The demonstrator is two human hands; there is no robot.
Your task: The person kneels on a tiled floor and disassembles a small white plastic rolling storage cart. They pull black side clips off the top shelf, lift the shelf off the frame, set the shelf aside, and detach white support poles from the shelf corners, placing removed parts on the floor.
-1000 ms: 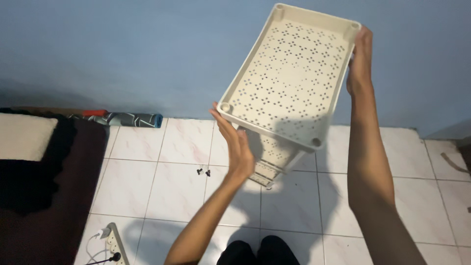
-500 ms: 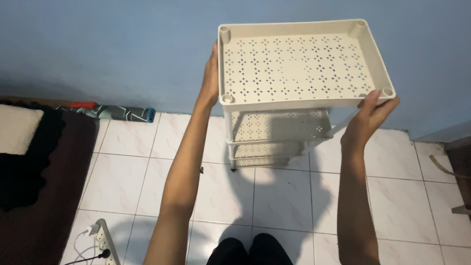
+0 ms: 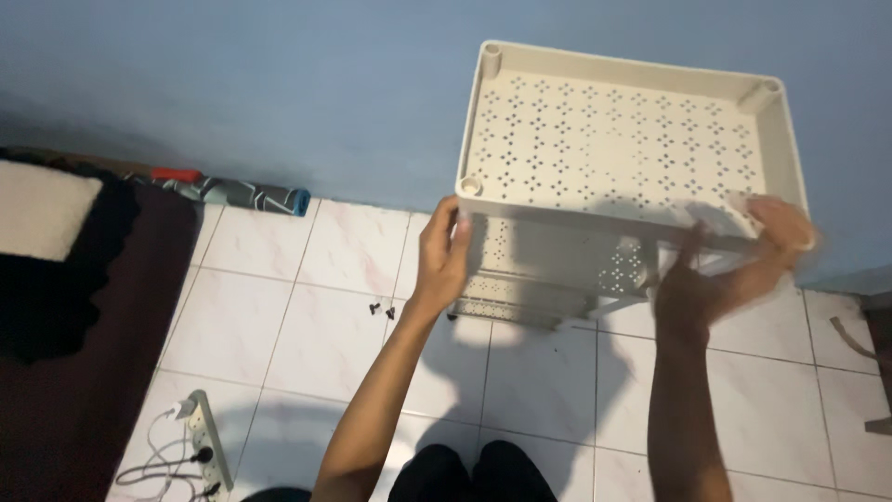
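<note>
- Cream plastic fills the head view: a perforated tray with a raised rim and a round socket in each corner, held up in front of the blue wall.
- Half a second ago I held this tray higher and squarer to me, with my hands on its two short sides; now it sits lower and both hands have come to its near edge.
- My left hand is at the near left corner, fingers curled loosely round the rim just below the corner socket, thumb on the outside.
- My right hand is at the near right corner and badly blurred; it touches the rim there, but I cannot tell how far its fingers close on it.
- Directly beneath the tray stands a rack of matching trays on the floor, its upper level showing just under the near edge. I cannot tell whether the tray rests on it or hangs just above.
- My judgement: lowered and lined up over the rack, the tray seems close to being seated as the top level.
- Small dark bits lie on the tiles near my left wrist.
- A power strip with cables sits bottom left, beside a dark rug with a pale cushion on it.
- A rolled patterned mat lies along the wall.
</note>
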